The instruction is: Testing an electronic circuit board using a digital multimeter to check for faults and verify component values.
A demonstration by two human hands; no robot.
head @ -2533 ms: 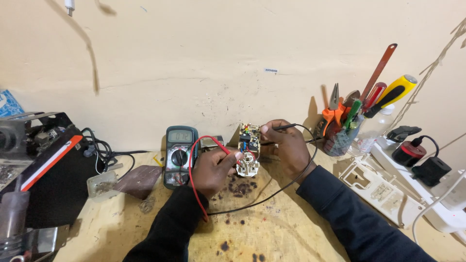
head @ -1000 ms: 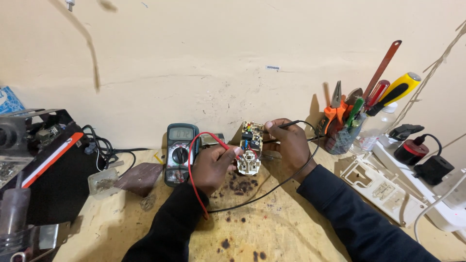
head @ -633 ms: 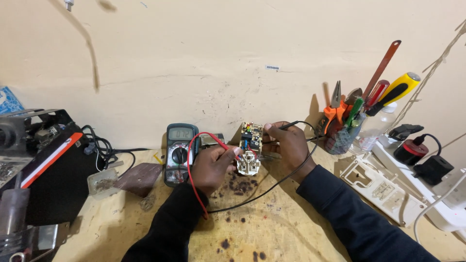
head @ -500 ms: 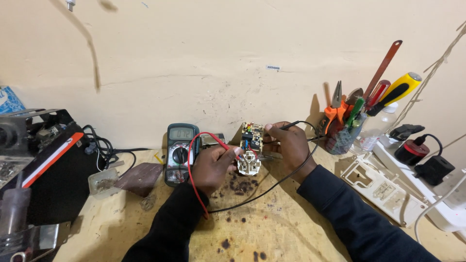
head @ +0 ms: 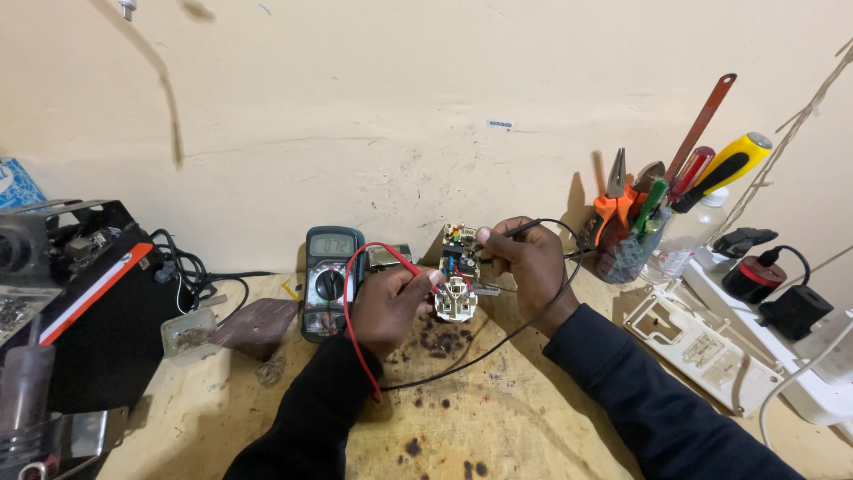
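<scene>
Leftmost, at nine o'clock on the bench [head: 498, 418], sits a black case [head: 84, 311] with an orange stripe, a small clear tub [head: 182, 333] just beside its right edge and a brown scrap [head: 258, 324] next to that. Toward the middle, at about eleven o'clock from the left hand [head: 386, 307], a multimeter [head: 330, 283] leans against the wall, its dial facing up. That hand is closed around the red probe [head: 410, 267], thumb and fingers pinching it, with the tip pointing at the circuit board [head: 458, 271]; the red lead [head: 351, 311] loops back over the wrist. The board stands at twelve o'clock, centre of the bench, upright between both hands, a white plug base at its lower end. At two o'clock from it, the right hand [head: 524, 262] pinches the black probe [head: 520, 229] between thumb and forefinger, other fingers touching the board's edge; the black lead [head: 498, 342] trails down across the wood. Farther right, a cup [head: 626, 253] holds pliers and screwdrivers, and at three o'clock lie a white housing [head: 702, 342] and a power strip [head: 800, 373] with black adapters.
</scene>
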